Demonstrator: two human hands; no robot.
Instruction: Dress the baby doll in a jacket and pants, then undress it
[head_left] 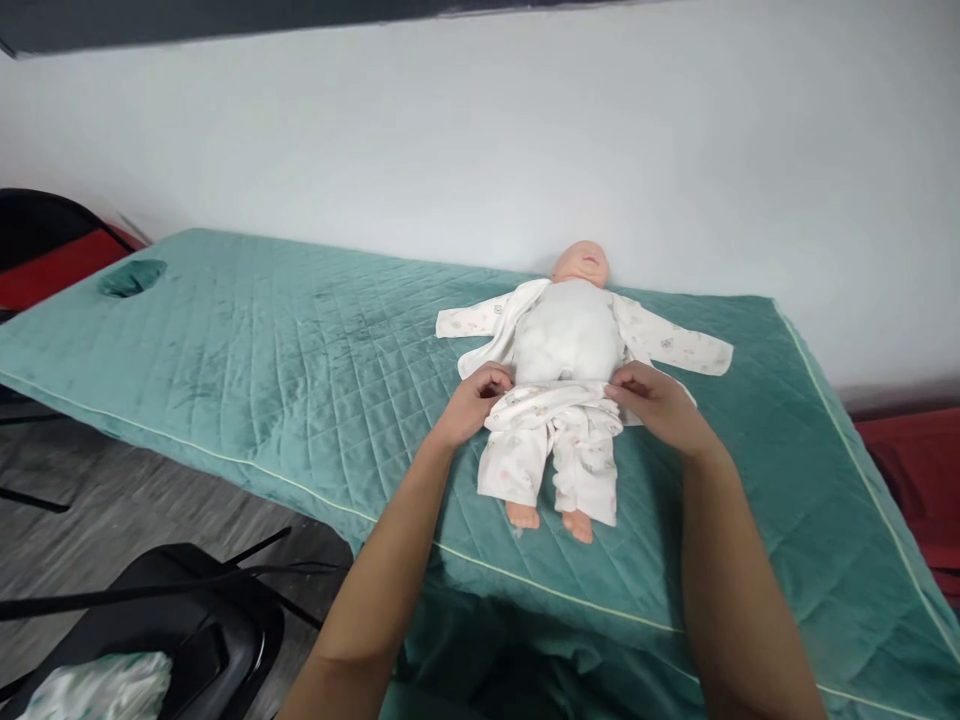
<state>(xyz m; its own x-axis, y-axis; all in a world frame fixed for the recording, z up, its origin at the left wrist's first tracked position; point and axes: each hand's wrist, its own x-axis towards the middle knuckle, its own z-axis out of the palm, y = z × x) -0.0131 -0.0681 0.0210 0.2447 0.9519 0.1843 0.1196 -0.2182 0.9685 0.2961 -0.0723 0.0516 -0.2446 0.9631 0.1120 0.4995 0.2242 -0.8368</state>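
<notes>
A baby doll [571,325] lies on its back on the green quilted cover, its head toward the wall and its feet toward me. It wears a white printed jacket [688,348], open at the front, with both sleeves spread wide. The doll's torso is white. White printed pants [517,462] cover its legs, and the bare feet stick out below. My left hand [480,398] pinches the waistband at the left side. On the opposite side, my right hand [654,402] has its fingers closed on the same waistband. The fabric is bunched between them.
The green quilted cover [300,340] is spread over a long bed against a white wall [375,150]. A hole [133,278] opens near its far left end. A black chair [202,610] with a white-green cloth [105,690] stands at lower left; a red item [919,480] is at right.
</notes>
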